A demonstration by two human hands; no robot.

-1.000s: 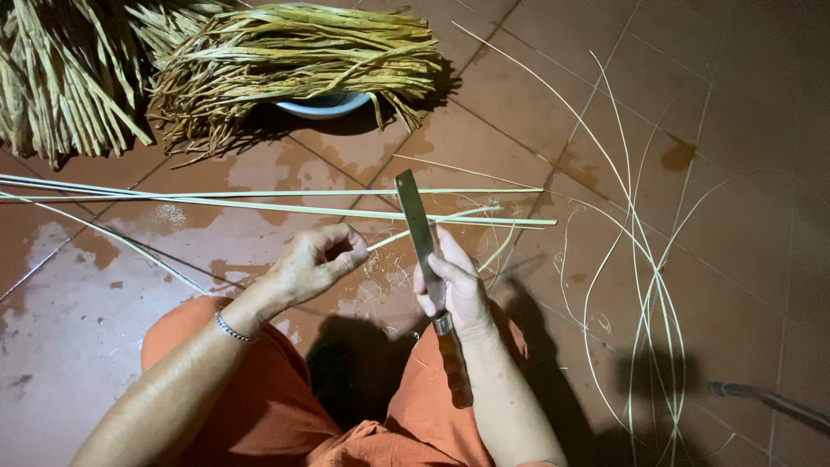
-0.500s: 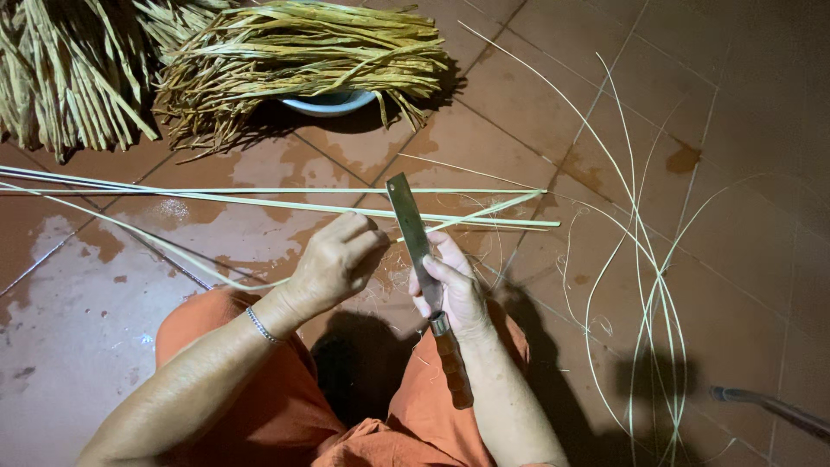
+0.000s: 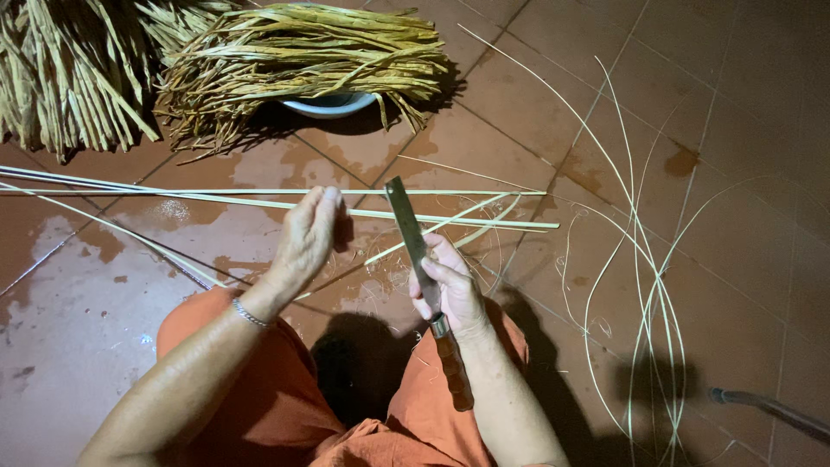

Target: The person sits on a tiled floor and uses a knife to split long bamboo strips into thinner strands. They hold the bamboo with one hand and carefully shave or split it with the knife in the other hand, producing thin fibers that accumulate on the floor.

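Nearest, orange trousers (image 3: 259,406) cover the knees. The right hand (image 3: 450,290) grips a knife (image 3: 424,277) by its wooden handle, the flat blade pointing away. The left hand (image 3: 307,238) has its fingers curled together, pinching a thin pale cane strip (image 3: 432,216) that runs across the wet red tile floor (image 3: 104,285). Beyond lie 2 heaps of dried leaves (image 3: 303,47) over a white bowl (image 3: 333,105).

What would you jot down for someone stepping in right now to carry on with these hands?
Left hand: raised, fingers closed around a thin pale strip stretched over the wet tiled floor.
Right hand: grips a long flat knife, blade pointing away, wooden handle toward the lap.
Done: thin split strands curl on the right.
Left: dried bundles over a bowl lie ahead.
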